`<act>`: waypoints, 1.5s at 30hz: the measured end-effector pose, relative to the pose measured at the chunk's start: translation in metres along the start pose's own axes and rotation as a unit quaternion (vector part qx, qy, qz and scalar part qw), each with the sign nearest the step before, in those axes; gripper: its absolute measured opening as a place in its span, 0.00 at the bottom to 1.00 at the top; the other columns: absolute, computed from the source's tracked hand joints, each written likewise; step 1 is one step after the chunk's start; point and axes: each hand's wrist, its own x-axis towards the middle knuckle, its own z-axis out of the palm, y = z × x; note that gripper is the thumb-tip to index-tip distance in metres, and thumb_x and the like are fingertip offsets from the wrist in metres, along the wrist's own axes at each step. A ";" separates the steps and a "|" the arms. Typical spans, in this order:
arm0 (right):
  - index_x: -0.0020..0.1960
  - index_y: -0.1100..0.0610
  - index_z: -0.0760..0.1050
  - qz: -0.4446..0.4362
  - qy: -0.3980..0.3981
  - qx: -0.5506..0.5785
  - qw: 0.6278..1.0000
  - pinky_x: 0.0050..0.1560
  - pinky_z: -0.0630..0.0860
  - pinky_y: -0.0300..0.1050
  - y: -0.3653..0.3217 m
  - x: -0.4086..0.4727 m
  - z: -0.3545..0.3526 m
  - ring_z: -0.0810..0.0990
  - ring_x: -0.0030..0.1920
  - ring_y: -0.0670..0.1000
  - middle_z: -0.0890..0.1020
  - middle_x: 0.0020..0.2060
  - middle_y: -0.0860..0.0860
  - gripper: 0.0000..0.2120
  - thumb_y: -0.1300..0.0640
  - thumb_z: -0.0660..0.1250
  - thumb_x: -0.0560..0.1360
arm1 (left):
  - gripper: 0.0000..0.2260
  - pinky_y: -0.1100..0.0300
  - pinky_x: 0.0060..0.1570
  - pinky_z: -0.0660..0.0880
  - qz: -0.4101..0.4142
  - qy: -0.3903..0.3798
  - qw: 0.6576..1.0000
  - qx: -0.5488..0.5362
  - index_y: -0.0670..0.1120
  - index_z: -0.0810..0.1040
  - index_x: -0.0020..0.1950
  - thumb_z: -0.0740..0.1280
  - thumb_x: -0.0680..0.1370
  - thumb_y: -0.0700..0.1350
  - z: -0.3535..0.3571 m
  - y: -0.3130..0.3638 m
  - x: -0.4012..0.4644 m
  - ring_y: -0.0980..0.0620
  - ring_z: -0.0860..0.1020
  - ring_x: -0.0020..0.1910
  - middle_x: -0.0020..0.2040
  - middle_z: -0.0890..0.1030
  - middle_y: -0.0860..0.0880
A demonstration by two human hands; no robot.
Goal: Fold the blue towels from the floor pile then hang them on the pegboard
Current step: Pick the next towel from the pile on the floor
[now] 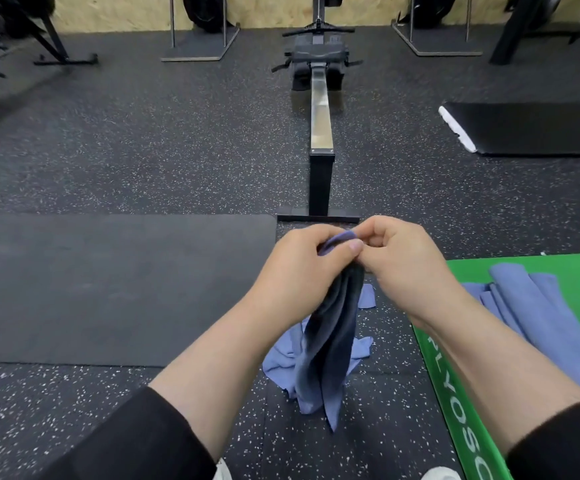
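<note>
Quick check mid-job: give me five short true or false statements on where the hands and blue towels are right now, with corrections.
1. Both hands pinch the top of the hanging towel. True: left hand, right hand.
2. The held towel is spread flat on the black mat. False: it hangs between the hands, above the towels on the floor.
3. Folded towels lie on the green mat. True.
4. A rowing machine stands straight ahead. True.
5. The floor pile is gone. False: loose blue towels remain on the floor.

Two hands (302, 268) (406, 261), one held towel (330, 341) — one rowing machine (319, 133), two mats (108, 289) (537, 128).
</note>
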 end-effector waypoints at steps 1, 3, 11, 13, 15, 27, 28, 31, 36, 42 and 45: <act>0.44 0.59 0.81 0.003 0.008 0.014 1.000 0.42 0.73 0.46 0.000 0.001 0.002 0.79 0.36 0.48 0.86 0.37 0.56 0.05 0.67 0.71 0.75 | 0.08 0.64 0.37 0.71 -0.008 0.008 1.000 -0.007 0.50 0.85 0.49 0.67 0.81 0.50 -0.001 -0.001 0.002 0.61 0.75 0.33 0.35 0.80 0.57; 0.42 0.57 0.80 0.006 0.015 0.022 1.000 0.42 0.70 0.45 0.002 0.004 0.004 0.77 0.36 0.48 0.85 0.35 0.57 0.05 0.64 0.73 0.75 | 0.13 0.62 0.32 0.65 -0.020 0.020 1.000 -0.005 0.45 0.83 0.42 0.66 0.82 0.49 -0.002 -0.001 0.003 0.59 0.69 0.30 0.30 0.74 0.56; 0.43 0.59 0.82 0.023 -0.089 -0.059 0.994 0.38 0.66 0.44 0.012 0.003 -0.004 0.71 0.34 0.45 0.80 0.33 0.48 0.09 0.53 0.73 0.76 | 0.20 0.56 0.35 0.63 -0.015 0.188 0.977 -0.100 0.37 0.69 0.37 0.63 0.83 0.50 -0.020 0.001 0.014 0.54 0.64 0.34 0.33 0.66 0.50; 0.43 0.59 0.81 0.027 -0.103 -0.089 0.990 0.39 0.64 0.45 0.016 0.002 -0.006 0.70 0.35 0.45 0.79 0.34 0.49 0.10 0.53 0.72 0.77 | 0.21 0.55 0.37 0.61 -0.013 0.249 0.959 -0.132 0.36 0.67 0.38 0.63 0.83 0.50 -0.031 -0.003 0.018 0.53 0.63 0.36 0.35 0.65 0.48; 0.42 0.58 0.81 0.025 -0.087 -0.098 0.991 0.36 0.64 0.42 0.017 0.001 -0.007 0.68 0.33 0.43 0.77 0.32 0.46 0.09 0.54 0.70 0.79 | 0.21 0.54 0.37 0.59 -0.022 0.261 0.954 -0.144 0.37 0.66 0.37 0.63 0.82 0.50 -0.039 -0.006 0.019 0.51 0.61 0.36 0.35 0.64 0.47; 0.51 0.53 0.85 -0.022 -0.024 -0.065 0.997 0.43 0.74 0.31 0.000 0.000 -0.007 0.79 0.40 0.36 0.87 0.42 0.43 0.10 0.62 0.65 0.81 | 0.12 0.62 0.57 0.73 0.018 0.059 0.996 0.060 0.53 0.84 0.61 0.63 0.84 0.48 -0.006 0.005 0.000 0.57 0.80 0.56 0.56 0.85 0.56; 0.51 0.54 0.85 -0.019 -0.025 -0.052 0.998 0.44 0.75 0.32 -0.001 0.000 -0.007 0.80 0.41 0.38 0.87 0.42 0.45 0.10 0.63 0.65 0.80 | 0.13 0.64 0.59 0.71 0.019 0.054 0.995 0.081 0.53 0.81 0.67 0.63 0.84 0.49 -0.006 0.005 0.000 0.57 0.78 0.61 0.62 0.83 0.55; 0.50 0.59 0.84 -0.007 -0.025 -0.013 1.000 0.49 0.79 0.43 -0.003 0.000 -0.007 0.82 0.42 0.44 0.88 0.42 0.52 0.07 0.66 0.67 0.78 | 0.20 0.71 0.57 0.64 0.007 0.031 0.994 0.101 0.53 0.72 0.75 0.64 0.83 0.50 -0.004 0.004 0.003 0.57 0.74 0.68 0.69 0.79 0.54; 0.47 0.59 0.82 -0.001 -0.007 0.006 1.000 0.46 0.77 0.45 -0.005 -0.001 -0.011 0.82 0.40 0.47 0.88 0.39 0.53 0.05 0.66 0.69 0.77 | 0.08 0.71 0.39 0.66 0.008 0.019 0.996 0.088 0.56 0.81 0.57 0.64 0.82 0.54 -0.006 0.003 0.002 0.64 0.78 0.43 0.44 0.83 0.59; 0.47 0.57 0.83 0.005 -0.029 -0.004 1.000 0.53 0.79 0.55 -0.008 -0.006 -0.011 0.83 0.43 0.48 0.88 0.41 0.52 0.06 0.65 0.68 0.78 | 0.08 0.70 0.34 0.66 -0.005 -0.020 0.994 0.107 0.55 0.79 0.51 0.62 0.83 0.56 -0.010 0.003 0.001 0.64 0.74 0.35 0.38 0.80 0.58; 0.46 0.56 0.83 0.008 -0.023 -0.008 1.000 0.51 0.78 0.52 -0.008 -0.007 -0.010 0.82 0.42 0.48 0.88 0.41 0.53 0.06 0.64 0.69 0.78 | 0.10 0.68 0.34 0.66 0.000 -0.010 0.993 0.118 0.52 0.77 0.46 0.62 0.83 0.54 -0.012 0.003 -0.001 0.62 0.72 0.34 0.36 0.78 0.56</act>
